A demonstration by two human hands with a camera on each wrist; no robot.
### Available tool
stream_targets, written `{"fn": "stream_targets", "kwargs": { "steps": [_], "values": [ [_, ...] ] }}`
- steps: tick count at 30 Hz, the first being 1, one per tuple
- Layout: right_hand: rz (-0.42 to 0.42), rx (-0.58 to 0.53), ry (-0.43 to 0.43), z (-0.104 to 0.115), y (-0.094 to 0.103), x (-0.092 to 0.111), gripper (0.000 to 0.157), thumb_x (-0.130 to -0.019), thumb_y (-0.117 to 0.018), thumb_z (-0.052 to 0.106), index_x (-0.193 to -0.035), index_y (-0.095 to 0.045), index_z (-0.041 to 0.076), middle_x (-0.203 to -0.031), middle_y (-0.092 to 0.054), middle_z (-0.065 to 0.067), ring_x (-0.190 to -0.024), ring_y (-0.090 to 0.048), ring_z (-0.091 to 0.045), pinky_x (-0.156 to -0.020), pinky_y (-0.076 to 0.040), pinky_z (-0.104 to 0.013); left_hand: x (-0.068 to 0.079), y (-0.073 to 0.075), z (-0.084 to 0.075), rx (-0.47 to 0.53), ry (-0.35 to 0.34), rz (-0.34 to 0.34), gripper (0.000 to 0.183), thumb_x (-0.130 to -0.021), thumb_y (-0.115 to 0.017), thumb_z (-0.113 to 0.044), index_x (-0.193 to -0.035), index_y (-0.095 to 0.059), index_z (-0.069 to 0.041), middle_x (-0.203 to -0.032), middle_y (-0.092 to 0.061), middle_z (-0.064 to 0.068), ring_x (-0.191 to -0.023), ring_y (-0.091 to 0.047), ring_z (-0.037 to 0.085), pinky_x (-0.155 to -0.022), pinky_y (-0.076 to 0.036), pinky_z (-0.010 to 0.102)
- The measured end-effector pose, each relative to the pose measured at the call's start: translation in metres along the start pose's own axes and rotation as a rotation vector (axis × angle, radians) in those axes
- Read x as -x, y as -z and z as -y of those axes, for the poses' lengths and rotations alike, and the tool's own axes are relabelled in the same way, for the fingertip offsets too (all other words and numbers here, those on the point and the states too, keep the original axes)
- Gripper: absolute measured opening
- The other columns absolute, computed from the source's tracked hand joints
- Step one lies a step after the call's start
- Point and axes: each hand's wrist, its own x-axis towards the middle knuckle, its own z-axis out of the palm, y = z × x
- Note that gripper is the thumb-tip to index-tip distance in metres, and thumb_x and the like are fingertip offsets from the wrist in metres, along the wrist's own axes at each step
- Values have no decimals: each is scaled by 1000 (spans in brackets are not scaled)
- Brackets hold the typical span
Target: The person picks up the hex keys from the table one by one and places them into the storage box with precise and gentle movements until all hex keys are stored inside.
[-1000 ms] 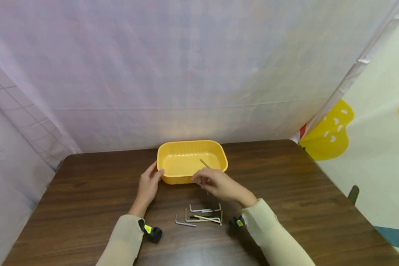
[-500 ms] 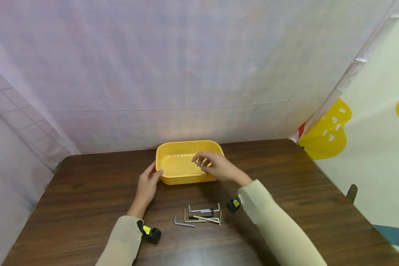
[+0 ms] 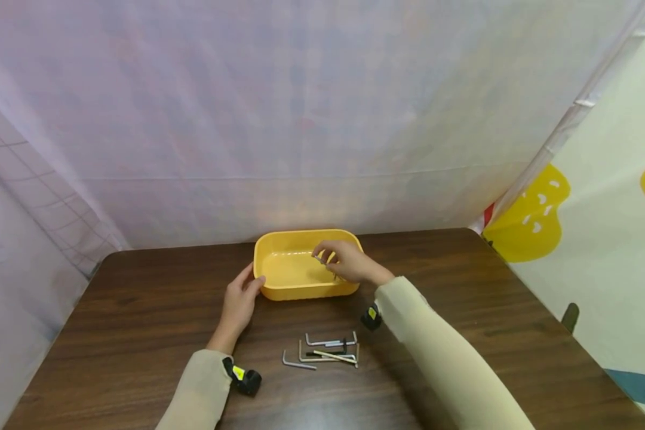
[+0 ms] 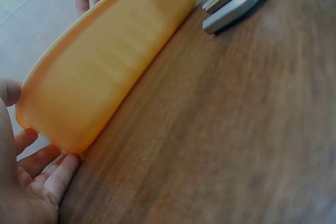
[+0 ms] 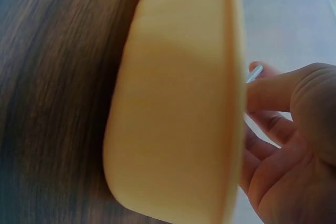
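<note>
My left hand [image 3: 240,300] holds the left end of a yellow plastic container [image 3: 301,292], its thumb on the rim and its fingers against the outer wall. The left wrist view shows these fingertips [image 4: 65,169] low on the wall, near the table. Inside the container's right part, my right hand [image 3: 350,261] pinches a metal hex key [image 3: 318,258] between thumb and fingers. In the right wrist view, one end of that hex key [image 5: 255,73] pokes out past the thumb, while the container's wall hides the rest.
In front of the container, several L-shaped hex keys [image 3: 335,357] lie in a loose pile on the dark wooden table [image 3: 156,310]. One grey hex key [image 3: 301,365] lies a little to the left. A pale curtain [image 3: 301,149] hangs behind the table's back edge.
My right hand has moved from the container's front edge up and over into its right part, carrying the hex key. The left hand keeps its place on the container.
</note>
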Motion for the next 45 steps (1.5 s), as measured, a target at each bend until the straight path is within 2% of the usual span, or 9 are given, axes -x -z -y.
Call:
{"fn": "stream_targets", "kwargs": {
  "steps": [11, 17, 23, 32, 36, 45],
  "values": [
    [51, 212, -104, -6, -12, -16, 38, -84, -55, -13, -115, -69, 4, -100, -73, -15, -96, -68, -30, -84, -59, -40, 0, -3, 1, 1, -4, -4, 55, -102, -55, -21, -153, -42, -5, -156, -47, 18, -131, -58, 31, -109, -52, 42],
    [93, 214, -207, -9, -17, -22, 38, -88, -52, -11, -117, -69, 6, -99, -71, -14, -93, -65, -26, -82, -58, -36, -2, -4, 1, 17, -3, -3, 55, -102, -56, -22, -153, -43, -5, -155, -48, 17, -131, -58, 30, -110, -52, 42],
    [122, 207, -247, -10, -18, -25, 36, -90, -53, -10, -118, -70, 7, -101, -72, -15, -93, -65, -26, -82, -58, -36, -1, -4, 0, 13, 6, 3, 56, -102, -56, -22, -154, -42, -5, -156, -47, 17, -132, -57, 30, -111, -51, 44],
    [150, 240, -231, -16, -14, -26, 45, -81, -53, -16, -115, -71, 7, -98, -70, -14, -89, -62, -23, -83, -56, -34, 1, -6, -3, 20, -2, -3, 55, -102, -57, -22, -153, -43, -5, -155, -48, 17, -128, -59, 30, -109, -52, 42],
    [154, 259, -232, -19, -14, -28, 49, -79, -52, -17, -116, -71, 8, -100, -71, -13, -93, -64, -24, -87, -57, -35, 2, -5, -3, 26, -8, 0, 55, -102, -57, -22, -153, -44, -5, -155, -48, 18, -128, -59, 31, -110, -52, 43],
    [132, 283, -241, -22, -12, -27, 47, -85, -50, -16, -120, -71, 7, -109, -72, -16, -103, -66, -28, -97, -56, -40, 2, -5, -2, 9, -9, -3, 54, -102, -56, -22, -153, -43, -5, -155, -48, 18, -127, -60, 31, -108, -53, 42]
  ]
}}
